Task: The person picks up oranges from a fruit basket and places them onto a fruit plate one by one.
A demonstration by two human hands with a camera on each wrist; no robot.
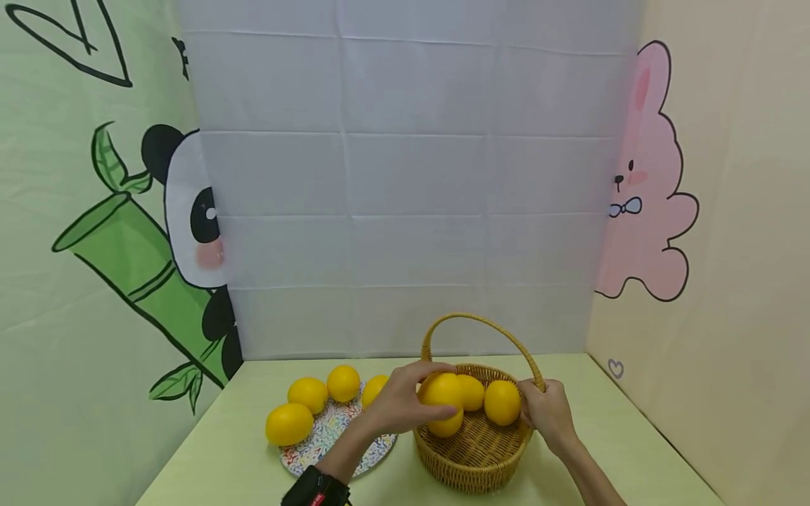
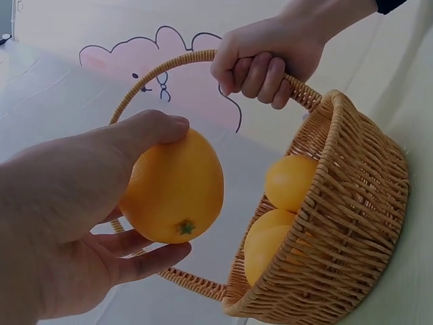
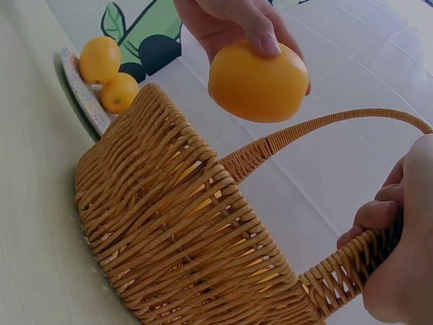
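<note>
My left hand pinches an orange between thumb and fingers, holding it above the left part of a woven wicker basket. The held orange shows a small green star-shaped stem in the left wrist view. Inside the basket lie other oranges, partly hidden by the held one and by the rim. My right hand grips the right lower end of the basket's arched handle, its fingers curled round it. Left of the basket, several oranges sit along the rim of a round speckled plate.
Basket and plate stand close together on a pale green table. A grey-white cloth backdrop hangs behind it. Side walls carry a panda drawing on the left and a pink rabbit drawing on the right.
</note>
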